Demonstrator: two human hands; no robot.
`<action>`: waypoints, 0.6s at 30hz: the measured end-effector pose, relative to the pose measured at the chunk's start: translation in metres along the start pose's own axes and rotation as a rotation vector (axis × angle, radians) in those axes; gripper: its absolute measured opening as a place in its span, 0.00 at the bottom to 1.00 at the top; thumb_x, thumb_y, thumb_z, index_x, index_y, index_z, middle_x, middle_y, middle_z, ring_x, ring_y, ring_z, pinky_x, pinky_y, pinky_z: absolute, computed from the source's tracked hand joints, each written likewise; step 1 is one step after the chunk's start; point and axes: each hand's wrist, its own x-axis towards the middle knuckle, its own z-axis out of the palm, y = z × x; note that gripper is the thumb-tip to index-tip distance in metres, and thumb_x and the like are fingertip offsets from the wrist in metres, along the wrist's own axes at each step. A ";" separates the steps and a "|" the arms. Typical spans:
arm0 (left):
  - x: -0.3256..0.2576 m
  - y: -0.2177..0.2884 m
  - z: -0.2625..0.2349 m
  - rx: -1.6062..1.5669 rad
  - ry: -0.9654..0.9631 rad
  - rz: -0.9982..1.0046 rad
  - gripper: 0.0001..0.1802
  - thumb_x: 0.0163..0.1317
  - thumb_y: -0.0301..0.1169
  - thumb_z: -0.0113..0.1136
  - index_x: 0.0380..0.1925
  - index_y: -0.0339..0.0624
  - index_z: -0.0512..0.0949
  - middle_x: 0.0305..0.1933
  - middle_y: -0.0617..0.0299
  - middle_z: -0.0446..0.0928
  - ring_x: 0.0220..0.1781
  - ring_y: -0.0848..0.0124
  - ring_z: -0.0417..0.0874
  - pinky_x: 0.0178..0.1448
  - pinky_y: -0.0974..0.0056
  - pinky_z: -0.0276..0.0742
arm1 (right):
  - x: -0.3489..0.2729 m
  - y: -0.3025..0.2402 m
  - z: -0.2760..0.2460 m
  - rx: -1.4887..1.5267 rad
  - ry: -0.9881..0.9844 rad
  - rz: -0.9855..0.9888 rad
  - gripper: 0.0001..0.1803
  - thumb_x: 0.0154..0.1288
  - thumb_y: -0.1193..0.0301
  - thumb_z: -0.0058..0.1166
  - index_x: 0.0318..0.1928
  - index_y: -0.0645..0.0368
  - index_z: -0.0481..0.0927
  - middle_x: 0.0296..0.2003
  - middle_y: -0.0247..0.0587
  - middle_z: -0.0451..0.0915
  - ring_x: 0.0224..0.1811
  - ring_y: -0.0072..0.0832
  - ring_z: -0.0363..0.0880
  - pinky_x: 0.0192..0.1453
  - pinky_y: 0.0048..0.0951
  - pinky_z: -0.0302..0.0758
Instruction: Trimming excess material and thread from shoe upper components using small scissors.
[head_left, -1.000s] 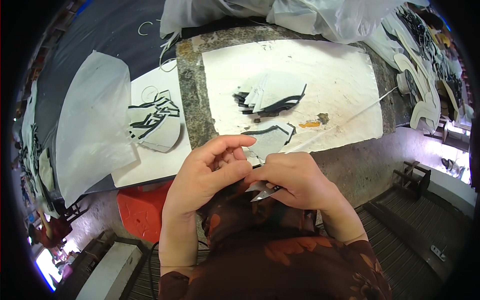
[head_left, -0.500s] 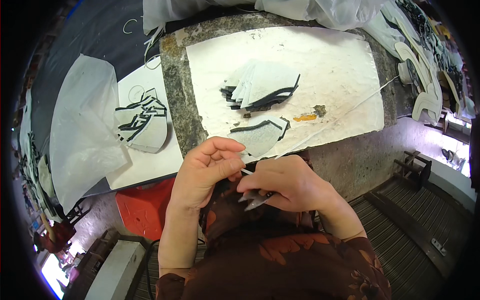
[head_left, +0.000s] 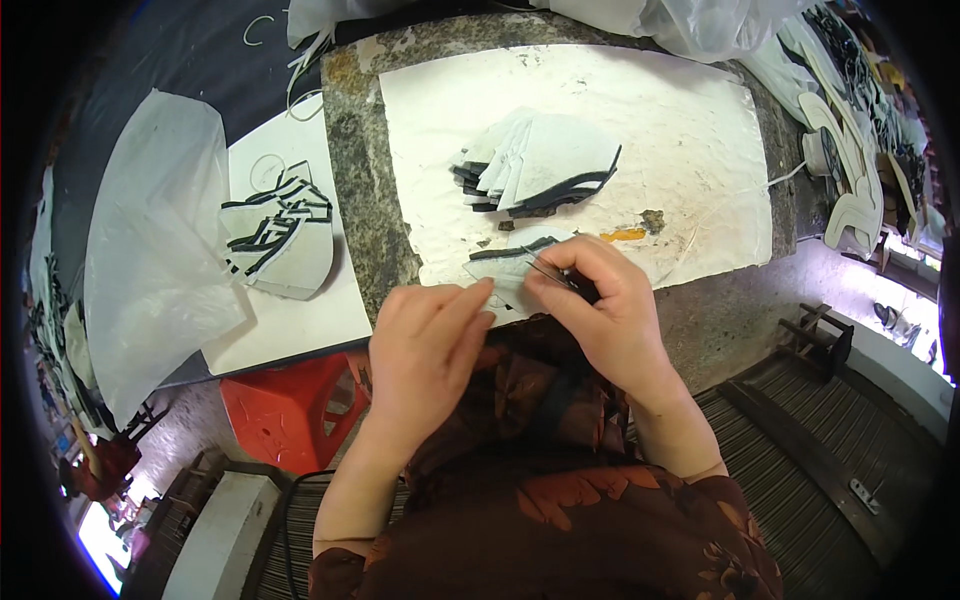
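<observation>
My left hand (head_left: 425, 345) is closed in a pinch, its fingertips close to the lower edge of a pale shoe-shaped cut piece (head_left: 490, 268) with a black edge strip. What the fingers hold, if anything, is too small to make out. My right hand (head_left: 605, 310) is closed around thread snips (head_left: 548, 270), mostly hidden in the palm, with thin dark metal showing past the fingertips. It hovers over the right part of that same piece. Just beyond lies a fanned stack of similar pale pieces (head_left: 555, 155) with black edges.
White paper (head_left: 690, 150) with an orange mark covers a stone slab (head_left: 360, 170). To the left lie more black-edged pieces (head_left: 290, 250) and a plastic sheet (head_left: 160, 250). A roll of white tape (head_left: 815, 150) sits at the right. A red stool (head_left: 285, 420) stands below the table.
My right hand has moved up and forward over the piece, and the snips have turned in it. The white strip that ran from my hands to the roll no longer stretches across the paper.
</observation>
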 end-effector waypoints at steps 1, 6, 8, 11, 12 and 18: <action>-0.002 0.003 0.005 0.099 -0.014 0.031 0.17 0.61 0.26 0.73 0.51 0.44 0.86 0.40 0.64 0.81 0.42 0.61 0.81 0.47 0.58 0.75 | 0.005 -0.001 0.000 -0.082 0.000 -0.100 0.05 0.68 0.78 0.67 0.42 0.63 0.84 0.37 0.35 0.82 0.38 0.22 0.80 0.43 0.24 0.75; -0.011 0.001 0.012 0.286 -0.048 0.098 0.20 0.58 0.29 0.74 0.52 0.47 0.86 0.49 0.66 0.77 0.50 0.62 0.77 0.52 0.56 0.71 | 0.018 0.001 0.016 -0.279 -0.064 -0.177 0.06 0.65 0.74 0.68 0.40 0.61 0.84 0.35 0.41 0.79 0.37 0.36 0.80 0.42 0.32 0.76; -0.012 0.002 0.014 0.291 -0.042 0.099 0.21 0.58 0.29 0.74 0.53 0.47 0.86 0.49 0.66 0.76 0.50 0.61 0.76 0.53 0.55 0.71 | 0.020 0.002 0.020 -0.342 -0.024 -0.188 0.07 0.65 0.73 0.68 0.40 0.61 0.84 0.35 0.42 0.79 0.37 0.38 0.80 0.42 0.33 0.77; -0.014 0.003 0.015 0.307 -0.035 0.102 0.23 0.57 0.29 0.74 0.55 0.47 0.86 0.50 0.66 0.76 0.52 0.61 0.76 0.54 0.55 0.70 | 0.020 0.003 0.024 -0.412 0.035 -0.208 0.07 0.66 0.72 0.67 0.40 0.61 0.84 0.36 0.43 0.80 0.36 0.42 0.81 0.40 0.36 0.78; -0.014 0.003 0.015 0.312 -0.033 0.107 0.23 0.57 0.29 0.74 0.55 0.47 0.86 0.50 0.66 0.76 0.53 0.61 0.75 0.54 0.55 0.70 | 0.020 0.004 0.025 -0.424 0.060 -0.214 0.07 0.66 0.71 0.67 0.40 0.60 0.84 0.36 0.44 0.80 0.36 0.43 0.82 0.40 0.37 0.78; -0.014 0.001 0.015 0.305 -0.031 0.123 0.24 0.57 0.29 0.74 0.56 0.47 0.86 0.51 0.66 0.75 0.53 0.61 0.75 0.55 0.56 0.70 | 0.023 0.011 0.027 -0.445 0.091 -0.263 0.07 0.66 0.71 0.64 0.40 0.58 0.81 0.37 0.45 0.77 0.36 0.48 0.82 0.37 0.43 0.79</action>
